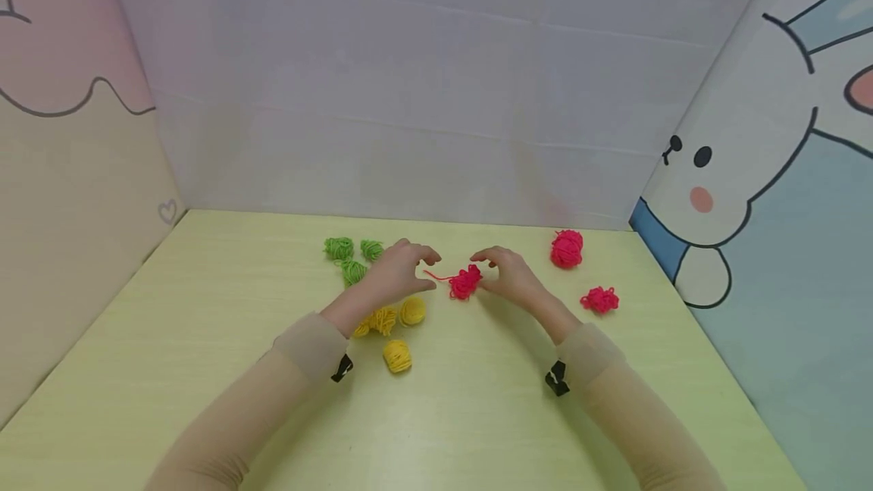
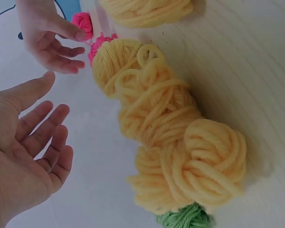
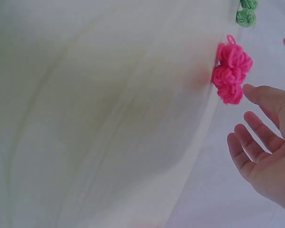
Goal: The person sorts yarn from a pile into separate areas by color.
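A loose pink yarn bundle lies mid-table, its thin tail stretching left. On its right side is my right hand, fingers bent loosely and thumb tip close to the yarn; the right wrist view also shows the pink yarn bundle beside that thumb. To the left hovers my left hand, thumb and fingers spread apart with nothing between them. Below it sit yellow yarn balls, large in the left wrist view as a row of yellow yarn. Green yarn balls are behind the left hand.
Toward the right stand a round pink yarn ball and a smaller pink bundle. Another yellow ball lies nearer the front. The pale table meets a white back wall and printed side panels.
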`<state>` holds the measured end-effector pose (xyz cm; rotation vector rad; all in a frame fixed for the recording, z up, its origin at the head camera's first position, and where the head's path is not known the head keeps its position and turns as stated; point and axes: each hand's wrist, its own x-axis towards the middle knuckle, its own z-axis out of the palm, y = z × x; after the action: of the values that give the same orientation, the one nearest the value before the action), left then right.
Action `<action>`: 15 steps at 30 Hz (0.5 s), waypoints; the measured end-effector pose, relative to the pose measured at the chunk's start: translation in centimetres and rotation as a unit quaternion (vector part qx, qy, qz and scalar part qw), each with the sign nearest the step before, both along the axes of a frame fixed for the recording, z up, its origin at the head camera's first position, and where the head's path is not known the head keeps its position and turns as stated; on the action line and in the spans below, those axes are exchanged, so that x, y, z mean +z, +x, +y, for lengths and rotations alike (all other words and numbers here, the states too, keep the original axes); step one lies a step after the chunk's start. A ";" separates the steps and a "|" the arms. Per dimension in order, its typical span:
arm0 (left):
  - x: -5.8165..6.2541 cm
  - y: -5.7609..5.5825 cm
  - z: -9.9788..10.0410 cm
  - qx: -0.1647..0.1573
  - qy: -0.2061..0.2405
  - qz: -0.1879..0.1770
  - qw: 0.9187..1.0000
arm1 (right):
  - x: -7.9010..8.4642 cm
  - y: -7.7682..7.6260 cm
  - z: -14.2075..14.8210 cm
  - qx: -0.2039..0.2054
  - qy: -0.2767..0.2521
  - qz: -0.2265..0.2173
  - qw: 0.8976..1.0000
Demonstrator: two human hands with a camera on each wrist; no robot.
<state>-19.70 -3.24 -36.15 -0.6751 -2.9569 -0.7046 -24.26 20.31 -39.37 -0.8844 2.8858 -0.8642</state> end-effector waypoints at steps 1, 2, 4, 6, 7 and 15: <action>-0.1 -0.2 0.2 0.002 -0.001 0.000 1.000 | 0.2 0.1 0.3 0.003 -0.002 0.003 1.000; -0.1 -0.3 0.4 0.003 -0.001 0.000 1.000 | 0.4 0.2 0.5 0.003 -0.005 0.005 1.000; -0.2 -0.7 0.7 0.007 0.001 -0.003 1.000 | 0.7 0.3 1.1 0.003 -0.009 0.011 1.000; -0.2 -1.0 1.0 0.010 0.002 -0.006 1.000 | 1.1 0.5 1.7 0.000 -0.012 0.015 1.000; -0.2 -1.1 1.2 0.009 0.002 -0.007 1.000 | 1.3 0.6 2.0 -0.003 -0.014 0.019 1.000; -0.4 -2.6 2.4 -0.009 -0.016 -0.022 1.000 | 2.9 1.5 4.8 -0.030 -0.027 0.011 0.999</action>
<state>-22.31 -0.88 -36.56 -0.6974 -3.0117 -0.6842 -22.73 25.08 -36.44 -0.8207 2.9342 -0.9468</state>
